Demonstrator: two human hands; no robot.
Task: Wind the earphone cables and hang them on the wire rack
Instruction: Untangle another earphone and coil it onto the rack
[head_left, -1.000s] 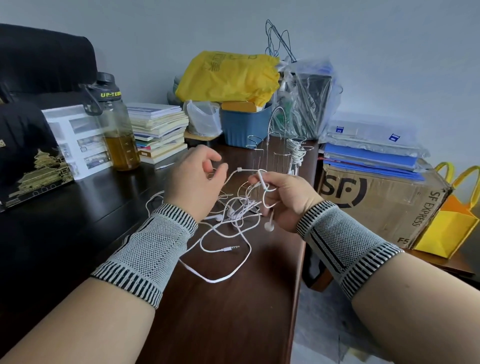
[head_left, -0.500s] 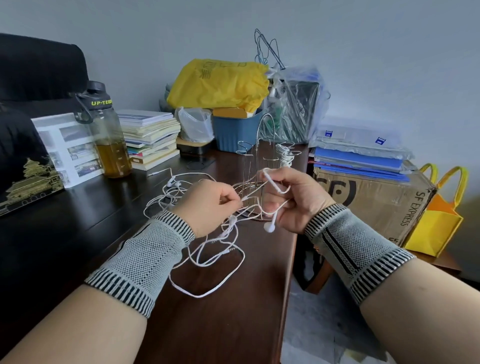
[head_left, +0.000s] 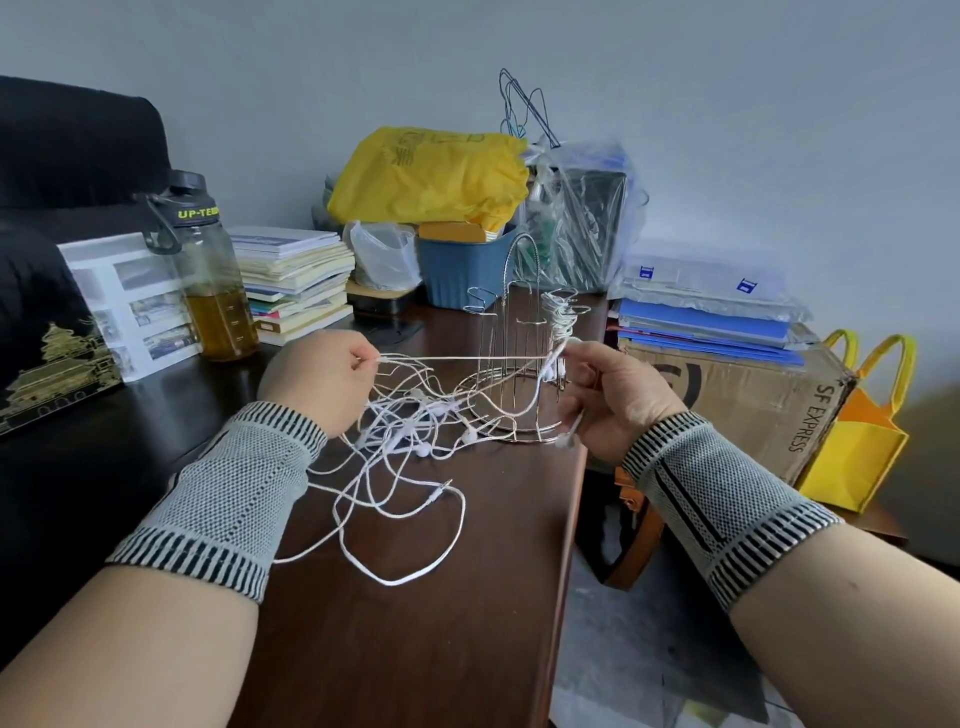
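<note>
Two labels, bottle (head_left: 208, 270) "UP-TE…", box (head_left: 748, 395) "SF EXPRESS"

Dark brown wooden table (head_left: 405, 649), glossy top, runs from frame bottom to upper centre. Directly on it: tangle of white earphone cables (head_left: 400, 467) mid-frame; silver wire rack (head_left: 511, 358) just behind it, upright; clear water bottle with amber liquid and black lid (head_left: 210, 280) at left; stack of books (head_left: 296, 288) beside the bottle; blue ribbed plastic bin (head_left: 462, 270) at the back.
</note>
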